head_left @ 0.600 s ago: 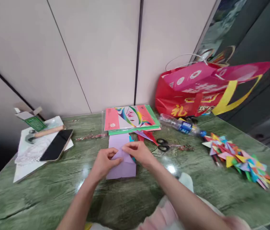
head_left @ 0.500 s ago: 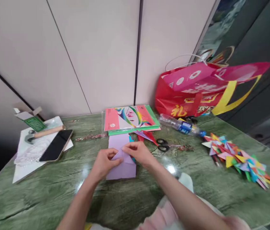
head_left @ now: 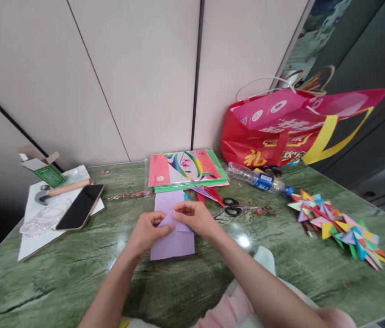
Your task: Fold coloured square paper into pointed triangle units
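Note:
A small folded piece of purple paper [head_left: 179, 224] is pinched between both hands, over flat purple sheets [head_left: 172, 248] on the table. My left hand [head_left: 150, 234] grips its left edge, thumb on top. At its upper tip, my right hand [head_left: 195, 218] has thumb and fingers closed on the fold. Part of the paper is hidden behind the fingers. Just beyond lie red and purple folded paper pieces [head_left: 212, 195] and black-handled scissors [head_left: 232, 207]. Behind the sheets is a pack of coloured paper [head_left: 160, 168] with a pink cover.
On the left, a hammer [head_left: 73, 187], a phone [head_left: 81, 207], a bead string [head_left: 47, 216] and a green box [head_left: 49, 176] rest on a white board. A red bag [head_left: 243, 141], plastic bottle [head_left: 247, 174] and several folded paper pieces [head_left: 342, 228] are on the right.
My right fingers have shifted slightly left to the upper tip of the folded purple paper. The left hand keeps nearly the same place. Everything else stays put.

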`<action>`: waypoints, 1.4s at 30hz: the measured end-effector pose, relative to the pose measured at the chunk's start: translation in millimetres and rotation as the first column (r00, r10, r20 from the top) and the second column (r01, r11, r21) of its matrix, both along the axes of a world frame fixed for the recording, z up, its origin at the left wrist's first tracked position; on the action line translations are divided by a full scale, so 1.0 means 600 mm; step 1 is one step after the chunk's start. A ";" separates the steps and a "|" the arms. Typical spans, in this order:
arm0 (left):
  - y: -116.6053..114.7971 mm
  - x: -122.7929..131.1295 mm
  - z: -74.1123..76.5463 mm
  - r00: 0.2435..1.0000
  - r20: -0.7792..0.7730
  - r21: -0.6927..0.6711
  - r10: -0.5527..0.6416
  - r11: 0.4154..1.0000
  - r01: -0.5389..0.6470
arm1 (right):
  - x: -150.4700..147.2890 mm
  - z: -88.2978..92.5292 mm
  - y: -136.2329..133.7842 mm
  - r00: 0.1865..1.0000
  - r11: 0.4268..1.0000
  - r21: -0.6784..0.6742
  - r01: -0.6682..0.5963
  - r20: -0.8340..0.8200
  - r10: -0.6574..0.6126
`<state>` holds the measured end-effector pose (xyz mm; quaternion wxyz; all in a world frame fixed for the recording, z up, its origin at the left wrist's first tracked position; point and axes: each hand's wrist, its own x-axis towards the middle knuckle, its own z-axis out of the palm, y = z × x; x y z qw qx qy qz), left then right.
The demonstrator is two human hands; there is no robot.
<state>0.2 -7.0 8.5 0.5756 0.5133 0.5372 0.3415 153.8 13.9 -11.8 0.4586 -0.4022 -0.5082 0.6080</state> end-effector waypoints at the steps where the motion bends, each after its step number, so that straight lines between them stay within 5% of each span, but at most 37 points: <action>1: 0.000 0.000 0.000 1.000 -0.002 -0.001 0.001 1.000 -0.001 | 0.000 0.000 0.000 1.000 1.000 -0.007 0.006 -0.018 -0.006; 25: 0.003 -0.011 -0.009 0.994 0.104 -0.215 0.033 0.976 -0.010 | 0.006 0.003 -0.006 0.989 1.000 0.001 -0.026 0.144 0.026; 42: 0.001 -0.005 -0.002 0.999 0.013 -0.119 0.043 0.992 -0.042 | 0.008 0.002 -0.005 0.991 0.998 -0.005 -0.056 0.119 0.056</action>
